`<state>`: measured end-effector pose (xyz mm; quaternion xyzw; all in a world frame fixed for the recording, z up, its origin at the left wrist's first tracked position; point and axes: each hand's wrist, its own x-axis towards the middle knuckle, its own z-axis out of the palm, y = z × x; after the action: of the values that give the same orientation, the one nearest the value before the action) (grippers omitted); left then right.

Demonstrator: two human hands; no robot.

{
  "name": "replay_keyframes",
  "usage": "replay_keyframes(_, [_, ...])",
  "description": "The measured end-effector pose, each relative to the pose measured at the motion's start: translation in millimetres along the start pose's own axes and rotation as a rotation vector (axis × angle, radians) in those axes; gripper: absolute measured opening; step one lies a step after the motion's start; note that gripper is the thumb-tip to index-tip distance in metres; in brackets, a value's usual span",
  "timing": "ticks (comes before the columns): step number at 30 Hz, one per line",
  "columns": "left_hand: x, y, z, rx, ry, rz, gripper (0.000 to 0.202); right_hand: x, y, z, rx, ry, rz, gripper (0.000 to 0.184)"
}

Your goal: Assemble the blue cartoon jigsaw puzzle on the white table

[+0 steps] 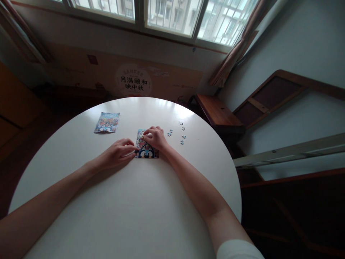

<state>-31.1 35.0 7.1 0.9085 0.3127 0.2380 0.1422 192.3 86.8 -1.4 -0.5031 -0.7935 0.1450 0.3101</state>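
Note:
A small colourful jigsaw puzzle (147, 154) lies flat on the white round table (118, 201), with a dark blue cartoon figure along its near edge. My left hand (121, 151) rests at the puzzle's left side, fingers loosely curved and apart, the fingertips touching its edge. Over the puzzle's upper part, my right hand (156, 137) has thumb and forefinger brought together in a pinch. Whatever sits between those fingertips is too small to make out. The right hand covers the puzzle's upper right area.
Several loose puzzle pieces (182, 142) are scattered to the right of the puzzle. A printed packet (107, 122) lies at the back left of the table. Beyond the table's right edge stands a wooden bench (215, 109). Windows (172, 16) line the far wall.

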Motion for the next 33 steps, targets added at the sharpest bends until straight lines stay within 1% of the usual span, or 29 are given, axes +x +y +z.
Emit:
replay_keyframes(11, [0,0,0.2,0.004,0.001,-0.002,0.026,0,-1,0,-0.007,-0.008,0.005,0.011])
replay_keyframes(18, [0,-1,0.5,0.001,0.003,0.002,0.025,2,2,3,0.072,0.077,0.013,0.010])
replay_keyframes(24, [0,-1,0.3,-0.009,0.011,0.005,0.027,7,8,4,0.203,0.190,0.097,0.017])
replay_keyframes(27, [0,0,-0.3,-0.013,0.011,0.003,0.027,10,13,4,0.247,0.224,0.140,0.020])
replay_keyframes(30, [0,0,-0.3,-0.008,0.006,-0.002,0.026,11,13,4,0.263,0.219,0.138,0.023])
replay_keyframes(33, [0,-1,0.4,0.000,0.004,-0.004,0.026,8,10,4,0.229,0.182,0.113,0.026])
